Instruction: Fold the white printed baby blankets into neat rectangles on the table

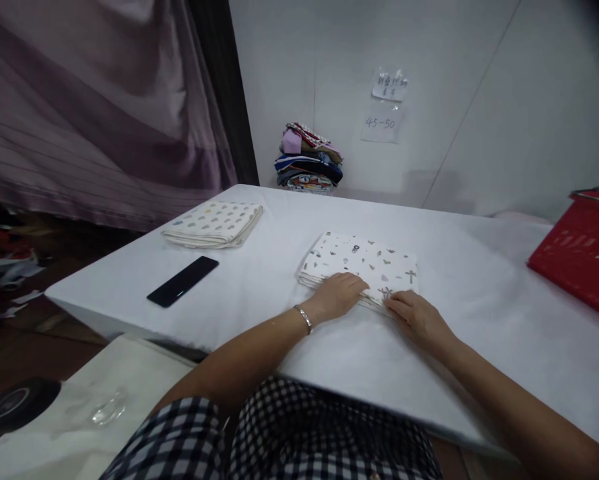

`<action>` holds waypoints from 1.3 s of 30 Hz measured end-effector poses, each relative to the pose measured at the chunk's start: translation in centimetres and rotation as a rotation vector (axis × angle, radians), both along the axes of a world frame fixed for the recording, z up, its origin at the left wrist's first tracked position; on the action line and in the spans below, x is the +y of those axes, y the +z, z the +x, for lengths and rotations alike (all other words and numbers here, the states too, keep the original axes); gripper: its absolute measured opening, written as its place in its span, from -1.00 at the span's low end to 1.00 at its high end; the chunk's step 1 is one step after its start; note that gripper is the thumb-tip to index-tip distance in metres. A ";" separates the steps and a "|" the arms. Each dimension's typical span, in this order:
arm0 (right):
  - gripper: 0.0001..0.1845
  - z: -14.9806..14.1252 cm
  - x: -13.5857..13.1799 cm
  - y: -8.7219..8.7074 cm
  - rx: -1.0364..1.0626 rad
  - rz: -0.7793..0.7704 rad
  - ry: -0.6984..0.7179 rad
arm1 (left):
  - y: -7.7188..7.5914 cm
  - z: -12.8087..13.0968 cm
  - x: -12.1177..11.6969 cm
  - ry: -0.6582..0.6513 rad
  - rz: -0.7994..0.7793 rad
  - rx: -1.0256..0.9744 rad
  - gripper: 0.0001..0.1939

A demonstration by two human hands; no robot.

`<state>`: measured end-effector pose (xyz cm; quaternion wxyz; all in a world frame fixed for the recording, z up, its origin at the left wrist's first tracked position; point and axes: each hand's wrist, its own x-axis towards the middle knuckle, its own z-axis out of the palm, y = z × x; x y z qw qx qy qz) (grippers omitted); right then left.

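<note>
A white folded cloth (364,260) with small grey and dark printed motifs lies on the white-covered table, its layered edges towards me. My left hand (340,295), with a silver bracelet at the wrist, rests flat on the cloth's near edge, fingers pointing right. At the near right part of that edge, my right hand (419,319) has its fingers on top and its thumb low against the layers, pinching them. The two hands are a short way apart. Another folded cloth (216,223), cream with grey heart-like shapes, lies at the far left of the table.
A black phone (183,281) lies on the table (259,287) at the left. On the right stands a red basket (579,253). A stack of folded fabrics (309,160) is by the wall behind, under paper notes (380,125). A purple curtain (99,113) hangs at left.
</note>
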<state>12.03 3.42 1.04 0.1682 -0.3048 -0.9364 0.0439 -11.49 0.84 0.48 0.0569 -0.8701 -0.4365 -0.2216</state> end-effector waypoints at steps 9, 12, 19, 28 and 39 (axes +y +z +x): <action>-0.69 -0.1 -0.9 -0.1 0.006 0.048 -0.009 | -0.1 -8.2 -1.4 0.389 0.017 -0.187 -0.73; -0.72 -0.8 -0.9 1.2 -0.009 0.026 -0.020 | -0.2 -8.3 -1.5 0.498 0.023 -0.294 -0.74; -0.52 -3.6 -0.4 -0.2 -0.007 0.077 0.075 | -0.3 -7.8 -1.4 0.512 0.022 -0.348 -0.75; -0.37 -3.9 -1.2 -4.0 -0.075 0.273 0.095 | 0.9 -7.3 -1.0 0.668 0.088 -0.359 -0.84; -0.33 -3.7 -1.2 -3.6 -0.057 0.247 0.104 | -0.9 -7.1 1.0 0.634 -0.241 -0.212 -0.54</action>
